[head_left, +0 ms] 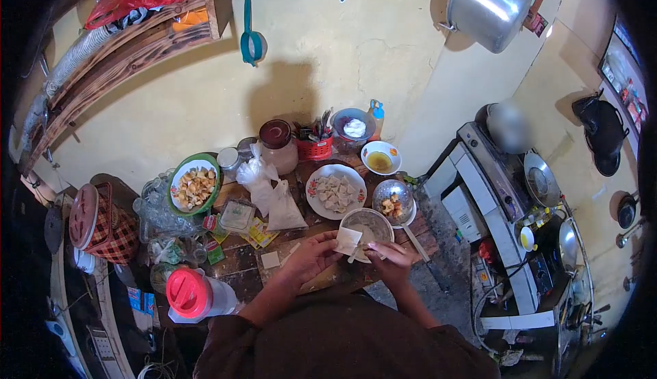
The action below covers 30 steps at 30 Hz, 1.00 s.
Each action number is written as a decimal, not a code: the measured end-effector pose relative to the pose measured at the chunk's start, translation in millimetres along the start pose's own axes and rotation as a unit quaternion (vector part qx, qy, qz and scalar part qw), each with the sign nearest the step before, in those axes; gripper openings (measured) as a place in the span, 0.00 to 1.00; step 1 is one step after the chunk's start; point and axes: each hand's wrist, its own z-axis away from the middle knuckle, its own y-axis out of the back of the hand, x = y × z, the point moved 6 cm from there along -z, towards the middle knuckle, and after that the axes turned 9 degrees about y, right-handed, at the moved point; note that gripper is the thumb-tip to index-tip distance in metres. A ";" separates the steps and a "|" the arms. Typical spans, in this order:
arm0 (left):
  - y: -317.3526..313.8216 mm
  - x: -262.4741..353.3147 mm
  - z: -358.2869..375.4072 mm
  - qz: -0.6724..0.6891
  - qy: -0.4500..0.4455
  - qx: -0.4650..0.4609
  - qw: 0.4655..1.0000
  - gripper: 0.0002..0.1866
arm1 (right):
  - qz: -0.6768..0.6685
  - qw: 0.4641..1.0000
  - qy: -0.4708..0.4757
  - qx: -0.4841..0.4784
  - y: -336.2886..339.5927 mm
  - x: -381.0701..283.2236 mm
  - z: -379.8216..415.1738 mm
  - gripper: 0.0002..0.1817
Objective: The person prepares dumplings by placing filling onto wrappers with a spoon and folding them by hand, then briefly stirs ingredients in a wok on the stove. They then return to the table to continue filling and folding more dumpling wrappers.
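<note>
Cloth shirt (335, 341), sq wrapper (348, 241) in L hand (311, 258)

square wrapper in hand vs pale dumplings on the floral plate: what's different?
Shape: the square wrapper is flat; the pale dumplings look folded and pointed.
Place: the wrapper is in the left hand; the dumplings are heaped on the floral plate.
Both are whitish.

Pale square wrapper (348, 241) — flat, unfolded — in the left hand (310, 256), by a round bowl (384, 221).
</note>
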 end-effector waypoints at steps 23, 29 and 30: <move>-37.3 28.5 43.8 -0.369 -0.311 -0.013 0.876 0.18 | -0.074 0.996 0.045 0.024 15.8 -32.7 -17.6 0.08; -56.0 50.2 65.2 -0.450 -0.427 0.010 0.784 0.11 | -0.058 0.997 0.020 -0.052 11.0 -39.2 -25.6 0.08; -56.4 51.8 66.7 -0.450 -0.427 0.010 0.784 0.11 | -0.058 0.997 0.020 -0.052 10.9 -40.2 -27.7 0.08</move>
